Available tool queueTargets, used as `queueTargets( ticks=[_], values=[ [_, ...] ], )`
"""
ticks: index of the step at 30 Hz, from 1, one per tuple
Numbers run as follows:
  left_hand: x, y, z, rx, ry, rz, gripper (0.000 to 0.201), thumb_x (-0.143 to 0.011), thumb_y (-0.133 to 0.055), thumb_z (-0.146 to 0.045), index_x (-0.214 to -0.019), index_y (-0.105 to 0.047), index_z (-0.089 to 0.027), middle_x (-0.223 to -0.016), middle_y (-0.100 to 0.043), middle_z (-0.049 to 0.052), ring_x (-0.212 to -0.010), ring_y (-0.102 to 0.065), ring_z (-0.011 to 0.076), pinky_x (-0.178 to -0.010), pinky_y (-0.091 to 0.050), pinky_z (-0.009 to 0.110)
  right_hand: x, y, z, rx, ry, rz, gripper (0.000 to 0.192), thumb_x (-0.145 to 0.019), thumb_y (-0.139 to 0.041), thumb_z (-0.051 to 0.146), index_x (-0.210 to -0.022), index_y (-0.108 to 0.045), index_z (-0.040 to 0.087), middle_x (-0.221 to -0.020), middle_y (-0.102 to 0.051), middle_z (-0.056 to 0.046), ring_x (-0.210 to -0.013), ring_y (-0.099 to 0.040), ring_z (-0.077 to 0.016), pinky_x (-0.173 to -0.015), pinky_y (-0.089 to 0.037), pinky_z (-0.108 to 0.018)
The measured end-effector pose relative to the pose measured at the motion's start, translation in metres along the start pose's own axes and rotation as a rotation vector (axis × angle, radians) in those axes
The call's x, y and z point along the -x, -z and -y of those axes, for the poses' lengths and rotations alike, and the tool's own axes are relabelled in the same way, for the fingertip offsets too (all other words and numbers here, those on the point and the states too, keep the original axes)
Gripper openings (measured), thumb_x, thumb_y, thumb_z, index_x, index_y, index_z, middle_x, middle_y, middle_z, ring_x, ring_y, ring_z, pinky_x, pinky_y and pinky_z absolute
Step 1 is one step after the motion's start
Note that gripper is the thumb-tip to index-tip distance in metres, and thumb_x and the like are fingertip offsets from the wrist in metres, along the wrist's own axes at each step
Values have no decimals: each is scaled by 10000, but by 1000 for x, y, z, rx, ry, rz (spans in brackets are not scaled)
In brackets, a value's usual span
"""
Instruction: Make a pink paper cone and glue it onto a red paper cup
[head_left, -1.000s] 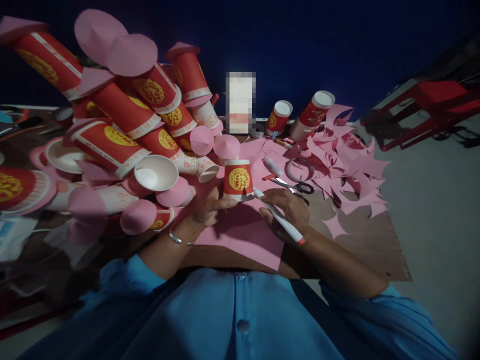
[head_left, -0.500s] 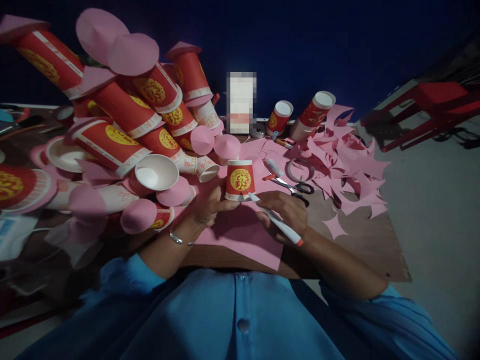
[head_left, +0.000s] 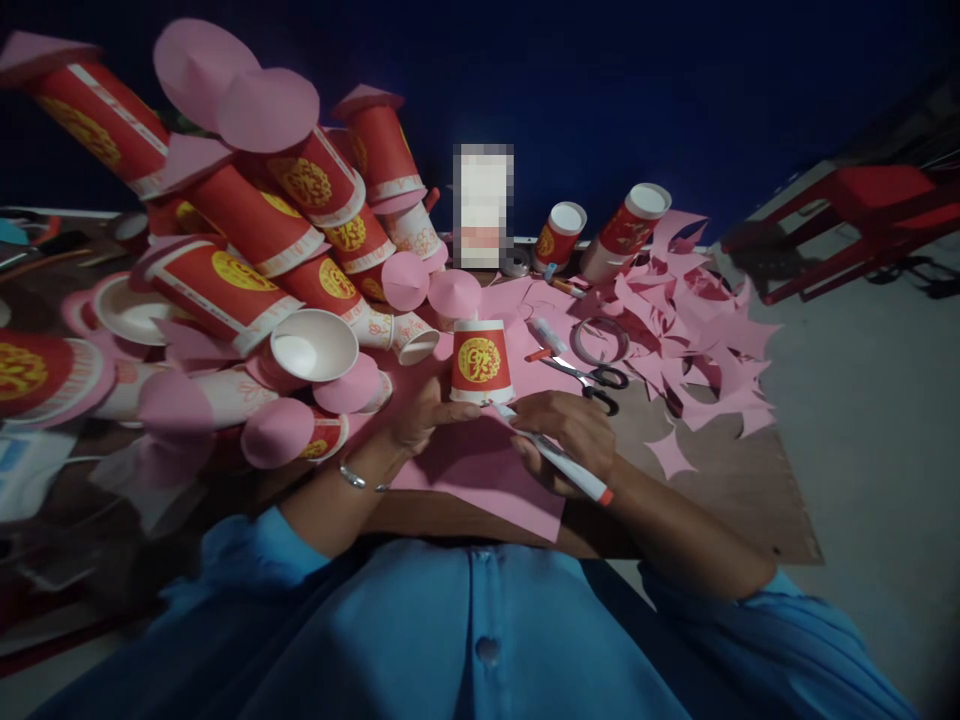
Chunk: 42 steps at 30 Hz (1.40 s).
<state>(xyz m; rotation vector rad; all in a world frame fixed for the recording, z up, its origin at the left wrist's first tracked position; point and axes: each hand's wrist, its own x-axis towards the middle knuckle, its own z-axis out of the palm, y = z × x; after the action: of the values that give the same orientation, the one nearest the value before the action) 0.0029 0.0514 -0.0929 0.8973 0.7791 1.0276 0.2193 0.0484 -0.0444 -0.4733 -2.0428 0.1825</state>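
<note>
A red paper cup [head_left: 480,365] with a yellow emblem stands upside down in front of me, its wide white rim downward. My left hand [head_left: 424,420] grips the cup low at its left side, thumb along the rim; the other fingers are mostly hidden. My right hand [head_left: 570,435] is closed around a white pen-like marker [head_left: 574,470] with an orange end. The marker's narrow tip points at the lower rim of the cup, close to my left thumb. Beneath both hands lies a sheet of pink paper [head_left: 517,490].
Red cups with pink paper cones [head_left: 270,110] are piled on the left. Scissors [head_left: 592,380], a tape roll [head_left: 600,340] and a small clear tube [head_left: 547,335] lie right of the cup. Pink paper scraps [head_left: 697,330] cover the right side. A red stool [head_left: 870,215] stands beyond the table.
The marker's tip has moved slightly down and left along the cup's rim, and my right hand has shifted a little with it. My left hand stays at the cup.
</note>
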Motion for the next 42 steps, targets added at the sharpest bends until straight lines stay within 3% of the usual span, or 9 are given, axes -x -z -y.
queueTargets(
  ticks=[9,29,42],
  values=[
    [-1,2,0,-6,3,36,882,-664,-973,-364,-1457,-621,-202,-1176,-809,108,-1268,-695,389,-1123,-533,505,-1,-3,0,-14,-9,-3,42,-1013,-590,183,-1046,-598,208,-769,-753,-36,-652,-731,-168,-602,-612,-282],
    [-2,4,4,1,-22,12,859,-668,-965,-321,-1451,-625,-225,-1199,-798,93,-1130,-730,297,-1038,-552,423,0,3,0,90,-32,-14,82,-962,-610,138,-1033,-612,179,-722,-710,-29,-605,-697,-169,-581,-556,-291],
    [1,-1,-2,-42,26,32,876,-699,-952,-307,-1477,-564,-201,-1216,-795,133,-1187,-727,355,-1018,-580,474,1,-1,1,44,-8,16,74,-965,-638,158,-969,-605,225,-730,-731,-13,-630,-704,-161,-585,-574,-286]
  ],
)
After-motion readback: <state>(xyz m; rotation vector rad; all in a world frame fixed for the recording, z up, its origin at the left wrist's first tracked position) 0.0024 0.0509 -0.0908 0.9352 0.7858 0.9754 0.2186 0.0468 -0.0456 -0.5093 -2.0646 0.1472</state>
